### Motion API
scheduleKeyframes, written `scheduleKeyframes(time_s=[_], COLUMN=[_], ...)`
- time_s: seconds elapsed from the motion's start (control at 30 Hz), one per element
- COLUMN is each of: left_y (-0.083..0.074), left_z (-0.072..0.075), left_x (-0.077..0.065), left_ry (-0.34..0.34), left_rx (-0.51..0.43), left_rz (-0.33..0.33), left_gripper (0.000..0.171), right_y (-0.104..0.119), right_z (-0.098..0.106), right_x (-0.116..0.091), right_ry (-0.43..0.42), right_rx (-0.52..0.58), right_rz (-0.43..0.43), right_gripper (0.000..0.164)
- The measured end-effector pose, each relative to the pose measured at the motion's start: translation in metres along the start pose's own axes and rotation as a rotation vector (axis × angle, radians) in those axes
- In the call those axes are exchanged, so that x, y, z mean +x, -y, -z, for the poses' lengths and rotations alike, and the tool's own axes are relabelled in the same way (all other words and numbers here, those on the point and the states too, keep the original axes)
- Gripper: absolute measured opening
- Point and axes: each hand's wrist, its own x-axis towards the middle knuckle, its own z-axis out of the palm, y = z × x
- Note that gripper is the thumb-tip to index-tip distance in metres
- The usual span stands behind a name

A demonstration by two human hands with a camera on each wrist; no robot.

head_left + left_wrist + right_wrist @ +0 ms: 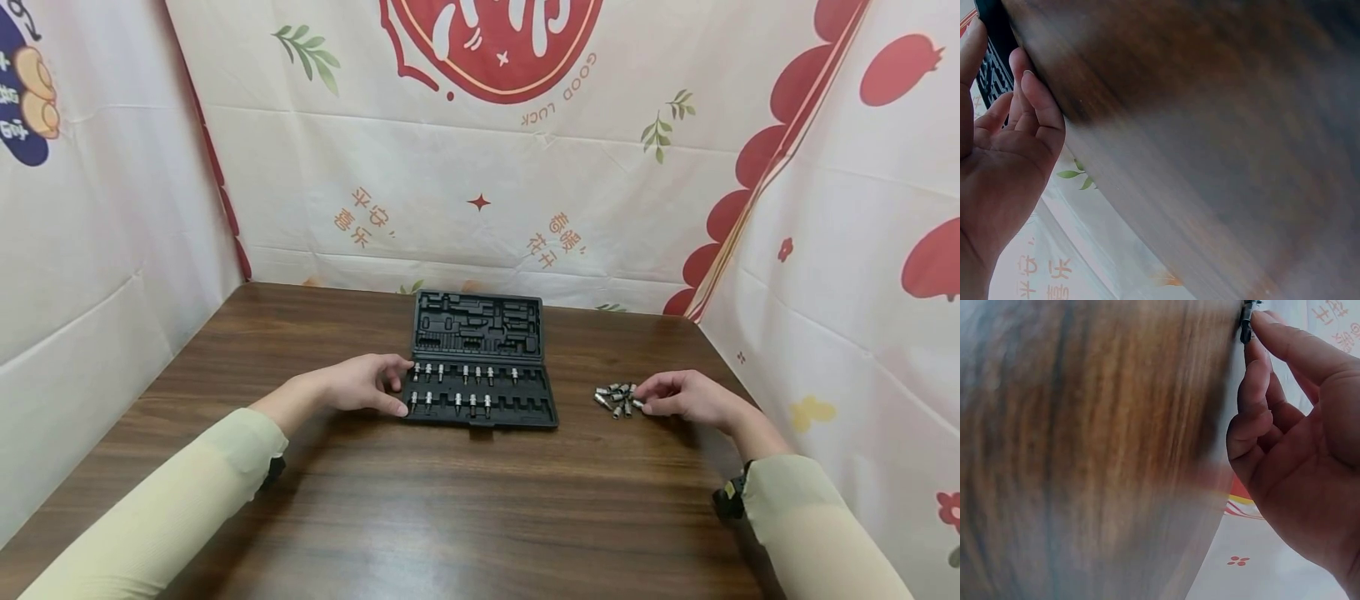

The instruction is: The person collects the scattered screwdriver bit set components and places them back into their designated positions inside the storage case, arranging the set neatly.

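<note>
A black plastic case [480, 427] lies unfolded on the table, lid half at the back. Several silver bit sockets [465, 375] stand in two rows of slots in its front half. At the case's left side, my left hand [360, 383] touches the edge with its fingertips, the thumb by the front corner; its other fingers bend loosely in the left wrist view. To the right of the case, a small pile of loose bit sockets [618, 398] lies on the wood. My right hand [686, 398] has thumb and forefinger at the pile's right side; I cannot tell whether they pinch one.
The brown wooden table [465, 517] stretches in front of the case and around both forearms. Behind it hangs a printed cloth [465, 158], with more cloth walls at left and right. Empty slots [528, 404] show at the case's right end.
</note>
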Motion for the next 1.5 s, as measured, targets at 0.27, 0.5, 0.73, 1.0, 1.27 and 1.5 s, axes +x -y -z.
scheduleKeyframes(time_s=[0.27, 0.5, 0.73, 1.0, 1.27, 1.5], left_y=[-0.001, -0.001, 0.0, -0.001, 0.001, 0.002], left_z=[0.0, 0.0, 0.001, 0.001, 0.0, 0.0], left_x=[0.0, -0.001, 0.0, -0.001, -0.001, 0.0], left_ry=[0.002, 0.005, 0.011, 0.006, 0.004, 0.004], left_rx=[0.005, 0.0, 0.009, 0.022, 0.024, 0.031], left_rz=[-0.001, 0.006, 0.003, 0.0, -0.007, -0.007], left_gripper=[0.082, 0.083, 0.083, 0.082, 0.083, 0.084], right_y=[-0.002, -0.001, 0.001, 0.004, 0.015, 0.033], right_z=[-0.002, -0.002, -0.002, 0.001, -0.001, -0.01], right_x=[-0.001, -0.002, -0.004, -0.006, -0.004, 0.001], right_ry=[-0.004, 0.013, 0.027, -0.007, -0.025, -0.021], right_rx=[-0.015, -0.014, -0.009, -0.008, 0.017, 0.078], right_rz=[-0.023, -0.021, 0.01, 0.046, 0.054, 0.096], right_gripper=[0.031, 0.03, 0.027, 0.027, 0.027, 0.025])
